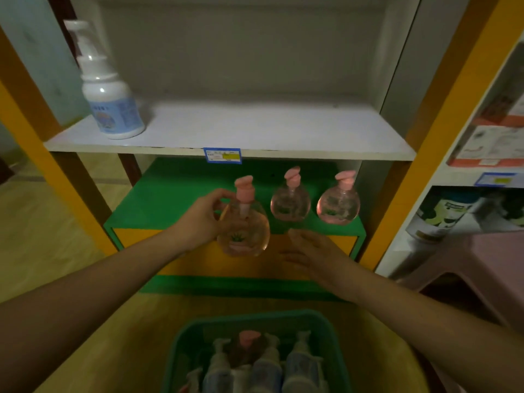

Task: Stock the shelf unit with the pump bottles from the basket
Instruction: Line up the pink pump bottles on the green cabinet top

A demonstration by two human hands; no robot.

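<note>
Right now the left hand (198, 219) has its grip curled round a round pink pump bottle (243, 228), thumb near the pump neck, holding it just in front of the green shelf (170, 194), at its front edge; can't tell whether the bottle base touches the shelf or hangs clear. Right hand (309, 251) is beside that bottle, fingers straight and spread, grip wide open w/ nothing in it, hovering in front of the yellow panel below the green shelf. Two more pink pump bottles (290, 205) (338, 207) stand upright on the green shelf, further back and to the right of the held one, side by side, not touching. Above the green shelf, a white shelf (255, 129) carries one white pump bottle (110, 100) w/ blue label at its left end; a blue price tag (222, 156) sits on its front edge. Below, nearest the camera, the green basket (181, 341) holds several more pump bottles, approx. one pink-topped, rest white, blurry.
</note>
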